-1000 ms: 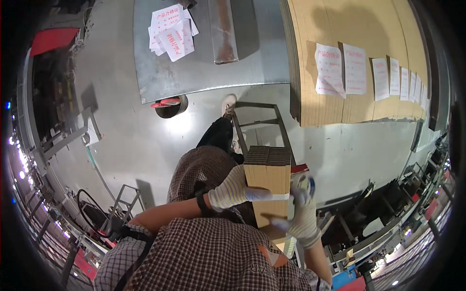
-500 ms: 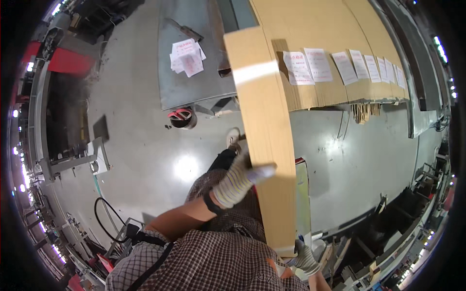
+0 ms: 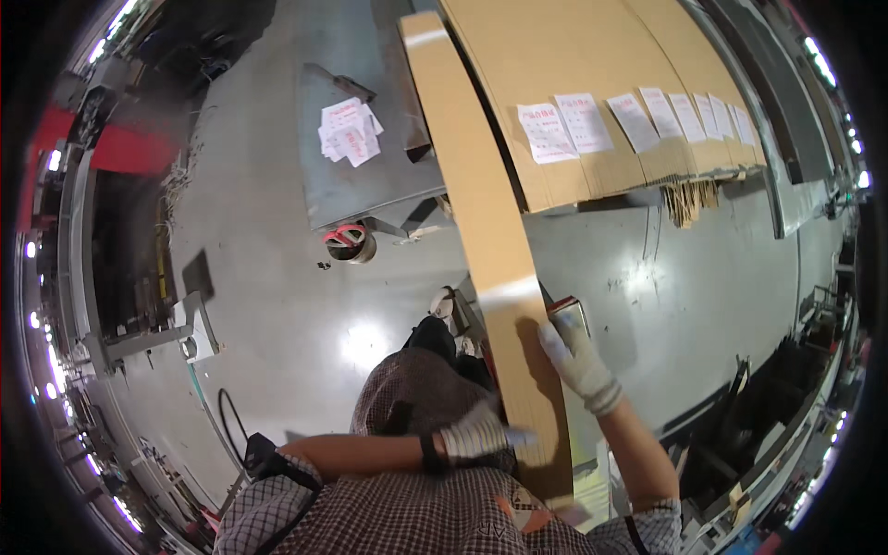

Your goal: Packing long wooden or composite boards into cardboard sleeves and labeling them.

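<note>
A long, narrow cardboard box [image 3: 495,231] stretches from beside my body up to the far worktable, with shiny tape strips across it. My left hand [image 3: 481,437], in a striped knit glove and slightly blurred, grips the box's left edge near its close end, thumb on top. On the opposite edge, further along, my gloved right hand [image 3: 581,361] holds the box with its thumb over the top face; the undersides of both hands are hidden. To the right of the box's far part lie flat cardboard cartons [image 3: 592,55] side by side, with printed paper slips [image 3: 548,132] along their near ends.
A grey metal worktable [image 3: 370,199] carries a pile of paper slips [image 3: 350,131] and a dark tool [image 3: 340,83]. Below its edge sits a round container [image 3: 351,245] with a red-handled item. Machine frames [image 3: 139,324] stand at left; clutter fills the lower right.
The long box has slid away from me and tilted left at its far end. My right hand moved from its near end up along the right edge; my left hand came closer to me.
</note>
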Available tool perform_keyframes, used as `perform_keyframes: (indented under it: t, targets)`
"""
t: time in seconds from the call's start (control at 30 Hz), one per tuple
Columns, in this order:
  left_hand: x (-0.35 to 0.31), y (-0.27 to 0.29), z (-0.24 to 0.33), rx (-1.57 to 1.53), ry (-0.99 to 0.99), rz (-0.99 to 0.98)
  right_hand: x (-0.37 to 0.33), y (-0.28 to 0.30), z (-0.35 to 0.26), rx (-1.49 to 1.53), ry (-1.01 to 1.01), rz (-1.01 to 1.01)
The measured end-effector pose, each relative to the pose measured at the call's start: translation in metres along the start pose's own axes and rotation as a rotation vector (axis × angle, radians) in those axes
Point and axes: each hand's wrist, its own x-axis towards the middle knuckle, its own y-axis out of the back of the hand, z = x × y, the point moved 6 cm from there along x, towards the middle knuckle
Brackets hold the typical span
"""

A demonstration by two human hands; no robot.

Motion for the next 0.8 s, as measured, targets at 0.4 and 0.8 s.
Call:
perform_keyframes:
  t: [0.4,0.8]
  targets:
    - [0.118,0.151,0.096,-0.318,-0.074,0.363,-0.079,0.081,0.087,-0.521,-0.198,0.418]
    - [0.174,0.166,0.154,-0.344,-0.18,0.542,-0.158,0.095,0.269,-0.432,-0.825,0.149]
